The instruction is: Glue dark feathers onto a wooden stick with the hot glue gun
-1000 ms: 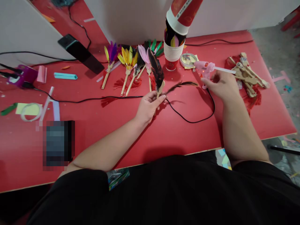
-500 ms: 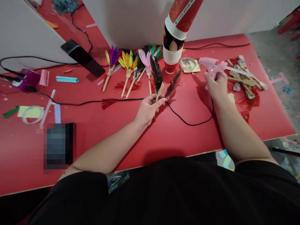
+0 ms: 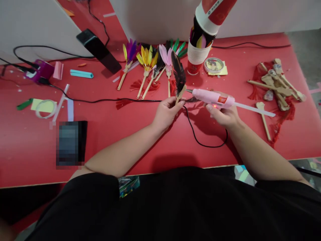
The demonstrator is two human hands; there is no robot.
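Wooden stick [image 3: 184, 89] w/ dark feather [image 3: 178, 71] is pinched in left hand [image 3: 166, 114], prob so stick's head's kept exposed; glue gun [image 3: 207, 96] is gripped in right hand [image 3: 225, 114] (nozzle [image 3: 189, 90] aimed there).

One camera, worn on the person's head, looks forward and down. The black shirt [image 3: 170, 204] fills much of the lower frame, seen from above at very close range. Beyond it, the red worktop [image 3: 112, 120] spans most of the width, near edge included. The left hand [image 3: 168, 113] and right hand [image 3: 224, 115] lie near mid-height, at close range. Coverage extends to the pale partition [image 3: 250, 20] at the top and grey floor [image 3: 304, 43] at right.
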